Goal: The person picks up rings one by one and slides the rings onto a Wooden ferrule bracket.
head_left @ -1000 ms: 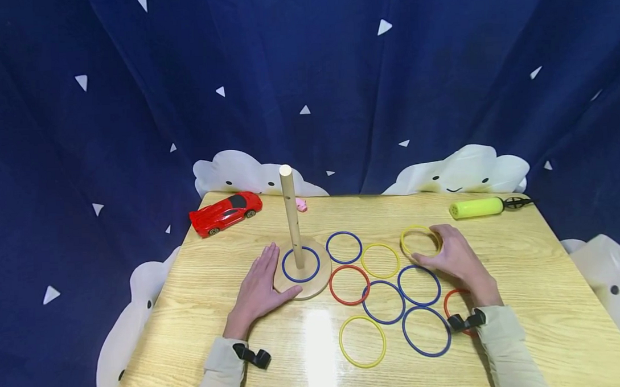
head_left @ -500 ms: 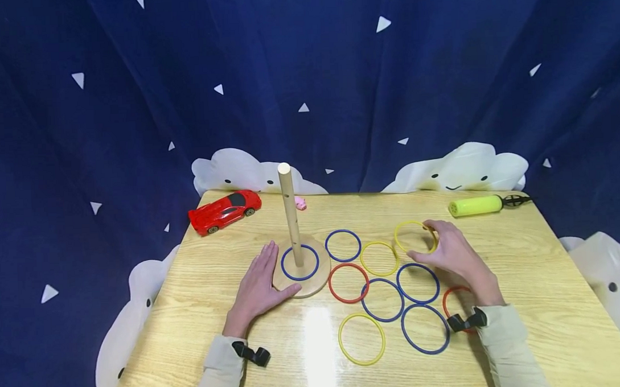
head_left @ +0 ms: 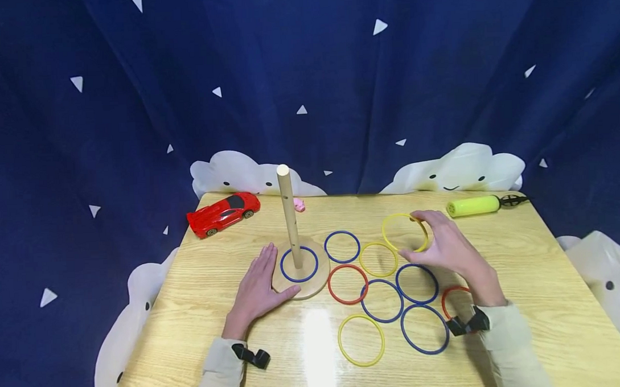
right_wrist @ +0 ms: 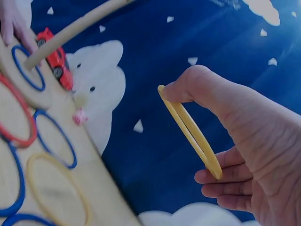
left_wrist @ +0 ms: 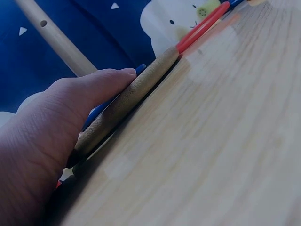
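Observation:
My left hand (head_left: pixel 259 289) rests against the round wooden base (head_left: pixel 320 279), fingers straight along its left side and thumb across its front edge. From the base rises an upright wooden peg (head_left: pixel 290 217); a blue ring (head_left: pixel 317 265) lies around its foot. In the left wrist view the thumb (left_wrist: pixel 106 82) presses on the base's edge. My right hand (head_left: pixel 447 245) pinches a yellow ring (right_wrist: pixel 193 134) between thumb and fingers, raised above the table and tilted. Beneath and left of it, another yellow ring (head_left: pixel 361 260) lies flat.
Several loose rings lie right of the base, among them a red ring (head_left: pixel 329 284) and a blue ring (head_left: pixel 446 325). Under the right wrist is another red ring (head_left: pixel 444 304). Along the back stand a red toy car (head_left: pixel 223 214), a small pink figure (head_left: pixel 299 204) and a yellow-green pump (head_left: pixel 473 206).
My right hand has lifted the yellow ring and carried it leftward, tilting it up. The left hand has stayed on the base.

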Action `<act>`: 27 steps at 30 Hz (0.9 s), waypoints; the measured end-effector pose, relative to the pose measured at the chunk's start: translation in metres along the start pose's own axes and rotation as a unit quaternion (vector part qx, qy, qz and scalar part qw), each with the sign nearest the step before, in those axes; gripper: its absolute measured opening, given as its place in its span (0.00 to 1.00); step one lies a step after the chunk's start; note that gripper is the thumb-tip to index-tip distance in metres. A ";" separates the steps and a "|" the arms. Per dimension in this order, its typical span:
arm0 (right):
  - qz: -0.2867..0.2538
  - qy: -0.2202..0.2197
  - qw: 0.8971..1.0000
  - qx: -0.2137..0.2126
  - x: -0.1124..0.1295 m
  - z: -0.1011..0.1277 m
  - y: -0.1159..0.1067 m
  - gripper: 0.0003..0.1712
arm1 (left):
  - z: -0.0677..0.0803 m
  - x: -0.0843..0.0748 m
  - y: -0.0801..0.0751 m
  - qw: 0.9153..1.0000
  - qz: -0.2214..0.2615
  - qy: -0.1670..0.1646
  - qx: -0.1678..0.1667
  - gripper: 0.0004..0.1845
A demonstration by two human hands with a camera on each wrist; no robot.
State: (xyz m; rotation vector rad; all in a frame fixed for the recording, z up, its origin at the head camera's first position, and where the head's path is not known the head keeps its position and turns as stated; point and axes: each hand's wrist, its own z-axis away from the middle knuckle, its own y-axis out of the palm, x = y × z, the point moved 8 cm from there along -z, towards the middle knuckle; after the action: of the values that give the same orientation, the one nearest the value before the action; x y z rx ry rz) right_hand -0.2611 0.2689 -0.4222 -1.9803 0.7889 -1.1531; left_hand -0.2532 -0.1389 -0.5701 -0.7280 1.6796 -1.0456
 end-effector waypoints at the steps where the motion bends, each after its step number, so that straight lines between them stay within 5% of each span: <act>1: -0.001 -0.007 1.000 0.003 0.006 -0.004 -0.003 0.48 | 0.000 0.000 0.000 1.000 0.000 -0.001 0.001 0.66; 16: -0.015 -0.118 0.993 -0.013 0.080 -0.061 -0.037 0.51 | 0.001 0.001 0.001 1.000 0.007 -0.005 0.005 0.66; 27: -0.052 -0.217 0.974 -0.022 0.141 -0.099 -0.064 0.52 | 0.000 0.000 0.000 1.000 0.008 -0.004 0.006 0.66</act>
State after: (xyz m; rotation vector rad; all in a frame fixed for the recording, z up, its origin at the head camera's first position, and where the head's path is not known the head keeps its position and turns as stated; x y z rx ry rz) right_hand -0.2811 0.1685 -0.2695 -2.2233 0.4898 -0.7172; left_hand -0.2535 -0.1387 -0.5695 -0.7094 1.6678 -1.0391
